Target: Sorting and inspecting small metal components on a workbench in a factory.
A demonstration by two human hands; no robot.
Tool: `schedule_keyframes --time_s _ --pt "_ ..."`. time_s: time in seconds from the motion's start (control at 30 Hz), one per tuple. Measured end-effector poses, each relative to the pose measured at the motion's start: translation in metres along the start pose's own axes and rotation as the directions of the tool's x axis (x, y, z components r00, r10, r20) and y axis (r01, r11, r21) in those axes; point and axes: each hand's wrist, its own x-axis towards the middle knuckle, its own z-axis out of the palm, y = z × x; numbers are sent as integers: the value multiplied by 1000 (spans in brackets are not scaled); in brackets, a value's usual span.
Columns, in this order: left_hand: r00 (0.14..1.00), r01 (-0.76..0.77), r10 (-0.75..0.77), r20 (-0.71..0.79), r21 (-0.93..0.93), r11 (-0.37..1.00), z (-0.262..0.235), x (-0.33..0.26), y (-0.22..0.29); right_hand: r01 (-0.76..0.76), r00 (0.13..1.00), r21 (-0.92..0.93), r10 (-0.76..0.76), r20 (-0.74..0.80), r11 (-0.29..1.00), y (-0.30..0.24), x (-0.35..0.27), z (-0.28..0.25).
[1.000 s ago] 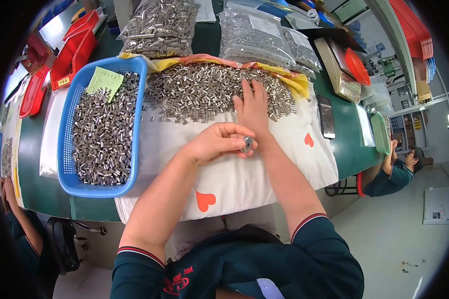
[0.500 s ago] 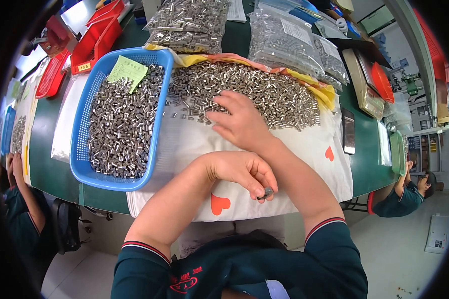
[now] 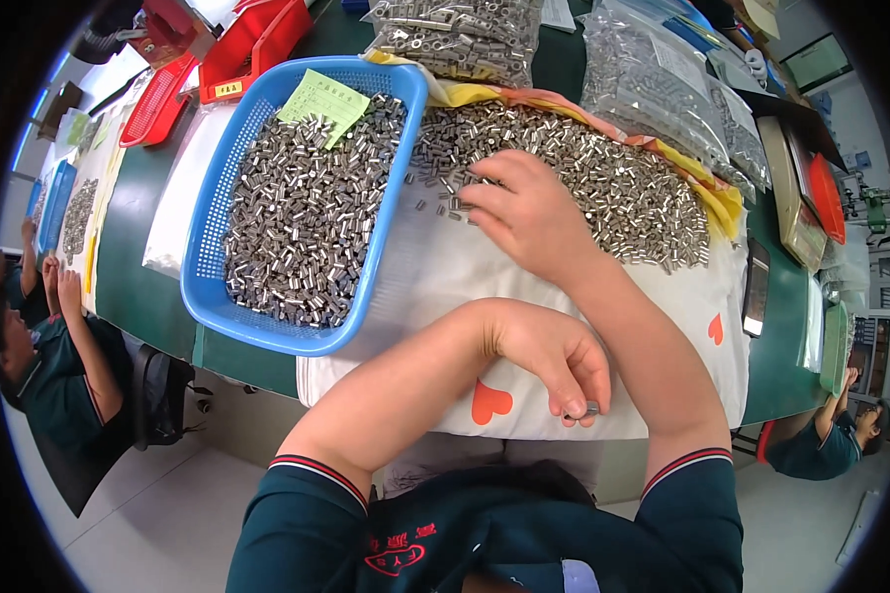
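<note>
Currently two hands in view. Left hand point(image 3: 554, 361) is curled near the cloth's front edge, pinching one small metal sleeve point(image 3: 589, 408) in its fingertips. Right hand point(image 3: 524, 212) lies fingers-spread on the loose pile of metal sleeves point(image 3: 603, 188) on the white cloth point(image 3: 445, 287); cannot tell if it grips any. One blue basket point(image 3: 391, 212) of sleeves, too many to count, sits left of the pile, with one green slip point(image 3: 323, 99) on top. Three clear bags point(image 3: 460, 35) of parts lie behind on the green counter point(image 3: 138, 287).
</note>
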Motion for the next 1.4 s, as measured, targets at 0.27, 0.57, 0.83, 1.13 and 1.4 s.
schedule_keyframes --time_s 0.27,0.57,0.83,1.13,1.4 --pt "995 52 -56 80 57 997 5 5 -1 180 950 128 -206 233 975 -6 33 40" --pt "995 94 -96 15 111 989 8 -2 4 120 987 -150 -101 128 981 10 -11 0" --pt "993 114 -114 -7 144 983 8 0 0 -320 940 -210 283 -188 924 17 -47 -56" --pt "978 200 -182 -103 204 958 13 0 5 -351 936 -162 339 -97 922 -22 -67 -28" --pt "959 260 -215 -186 264 929 22 10 9 -268 963 -199 269 -19 943 -17 -72 -18"
